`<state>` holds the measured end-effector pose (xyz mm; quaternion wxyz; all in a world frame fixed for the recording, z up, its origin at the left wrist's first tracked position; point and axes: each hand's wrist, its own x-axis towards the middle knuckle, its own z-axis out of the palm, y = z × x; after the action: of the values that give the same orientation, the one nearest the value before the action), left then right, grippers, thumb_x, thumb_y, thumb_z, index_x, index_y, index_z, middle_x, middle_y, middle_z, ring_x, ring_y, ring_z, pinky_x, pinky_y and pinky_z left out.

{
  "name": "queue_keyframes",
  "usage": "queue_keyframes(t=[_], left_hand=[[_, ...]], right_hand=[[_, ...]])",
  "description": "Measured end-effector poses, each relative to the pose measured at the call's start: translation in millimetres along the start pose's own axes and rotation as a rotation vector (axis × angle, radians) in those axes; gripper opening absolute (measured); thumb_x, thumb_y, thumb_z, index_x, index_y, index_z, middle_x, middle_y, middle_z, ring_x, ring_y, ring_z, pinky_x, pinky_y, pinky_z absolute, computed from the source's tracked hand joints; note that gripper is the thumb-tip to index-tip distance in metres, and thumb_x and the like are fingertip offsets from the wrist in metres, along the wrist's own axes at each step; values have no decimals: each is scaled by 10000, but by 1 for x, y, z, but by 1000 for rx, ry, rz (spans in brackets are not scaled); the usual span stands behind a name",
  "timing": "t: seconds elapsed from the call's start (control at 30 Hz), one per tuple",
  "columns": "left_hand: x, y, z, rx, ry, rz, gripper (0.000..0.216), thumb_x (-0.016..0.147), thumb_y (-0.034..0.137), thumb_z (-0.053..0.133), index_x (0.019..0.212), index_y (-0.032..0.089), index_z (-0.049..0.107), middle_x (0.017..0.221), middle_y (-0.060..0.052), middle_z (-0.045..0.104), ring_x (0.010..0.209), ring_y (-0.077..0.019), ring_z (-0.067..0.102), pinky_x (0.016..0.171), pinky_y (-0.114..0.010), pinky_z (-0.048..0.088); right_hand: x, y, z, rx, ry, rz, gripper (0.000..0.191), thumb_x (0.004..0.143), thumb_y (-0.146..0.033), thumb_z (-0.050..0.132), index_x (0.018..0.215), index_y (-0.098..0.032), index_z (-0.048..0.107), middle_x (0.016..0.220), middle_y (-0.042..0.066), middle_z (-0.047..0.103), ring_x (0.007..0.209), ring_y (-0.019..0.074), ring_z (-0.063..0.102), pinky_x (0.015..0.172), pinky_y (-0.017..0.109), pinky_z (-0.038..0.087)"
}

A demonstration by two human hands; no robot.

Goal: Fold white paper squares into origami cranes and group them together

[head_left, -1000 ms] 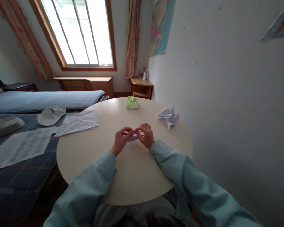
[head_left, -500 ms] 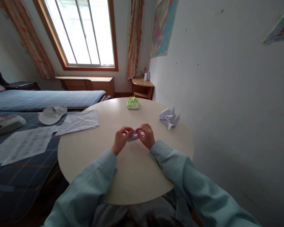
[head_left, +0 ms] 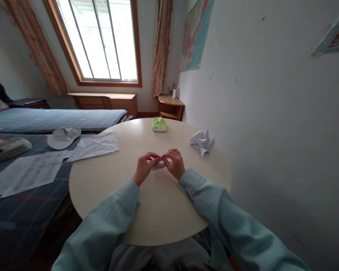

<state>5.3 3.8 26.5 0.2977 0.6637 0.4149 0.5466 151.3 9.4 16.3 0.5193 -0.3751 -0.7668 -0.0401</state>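
My left hand [head_left: 144, 167] and my right hand [head_left: 174, 163] meet over the middle of a round beige table [head_left: 107, 180]. Both pinch a small folded piece of white paper [head_left: 159, 163] between fingertips; most of it is hidden by my fingers. A finished white folded paper figure [head_left: 202, 142] lies to the right on the table, apart from my hands. A small green and white packet [head_left: 159, 124] sits at the far edge.
A crumpled sheet of paper [head_left: 94, 146] overlaps the table's left edge. A bed with a blue plaid cover [head_left: 22, 210] holds printed sheets [head_left: 28, 173], a white cap [head_left: 63, 137] and a grey object [head_left: 9, 146]. A white wall stands close on the right.
My hands stay at the same spot on the paper with only slight finger movement. The view has shifted a little.
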Motion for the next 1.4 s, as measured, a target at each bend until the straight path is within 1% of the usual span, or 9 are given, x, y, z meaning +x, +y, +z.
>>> queue_keyframes(t=[0.13,0.27,0.37,0.47,0.67,0.83,0.9,1.17,1.4], left_hand=[[1,-6,2,-25,48,-54,162,631,318,620,659,161,654,675,-28,649,638,-131,567,594,-244,434],[4,-12,1,-102,141,-158,217,609,343,631,691,144,651,641,-26,647,567,-118,551,546,-235,424],[6,-14,-1,-181,206,-212,263,604,375,633,721,140,646,652,-27,652,586,-116,556,555,-230,422],[5,-15,-4,-251,228,-260,308,591,408,638,735,136,637,694,-42,660,629,-122,570,583,-234,423],[4,-19,-9,-432,226,-400,362,546,434,669,763,148,622,789,-61,664,721,-138,596,611,-230,419],[4,-21,-11,-521,232,-452,370,510,425,693,751,160,600,832,-59,661,768,-143,599,630,-225,409],[4,-22,-11,-513,218,-449,367,520,428,686,753,162,587,845,-57,657,777,-144,598,635,-226,405],[2,-23,-8,-508,134,-461,373,575,416,666,829,156,585,871,-48,632,794,-128,570,676,-222,381],[-1,-17,-7,-407,56,-398,390,529,365,715,829,132,625,827,-52,646,751,-133,554,681,-237,371]], right_hand=[[1,0,0,21,-26,12,86,771,-240,523,732,-202,590,723,31,612,801,177,496,773,343,396],[2,1,-2,75,23,66,174,817,-261,450,930,-194,564,891,56,607,894,183,493,821,362,392],[1,5,0,112,81,149,236,856,-275,360,998,-190,528,969,77,579,942,180,487,839,369,390],[-1,12,3,152,114,261,272,853,-322,356,1035,-177,497,993,90,565,934,175,497,813,358,412],[-1,19,8,214,82,355,229,788,-374,471,840,-162,542,823,63,586,763,152,544,716,312,450],[-2,23,13,265,-114,347,199,742,-353,540,733,-158,576,716,40,614,688,143,563,670,290,451],[-2,25,16,275,-156,347,193,736,-343,545,709,-157,589,711,40,625,683,143,565,664,287,449],[-2,30,18,269,-136,430,144,716,-295,548,668,-167,594,675,29,619,658,141,553,665,286,438],[0,25,13,342,-128,472,125,691,-284,547,642,-171,571,656,19,599,659,143,538,672,284,422]])
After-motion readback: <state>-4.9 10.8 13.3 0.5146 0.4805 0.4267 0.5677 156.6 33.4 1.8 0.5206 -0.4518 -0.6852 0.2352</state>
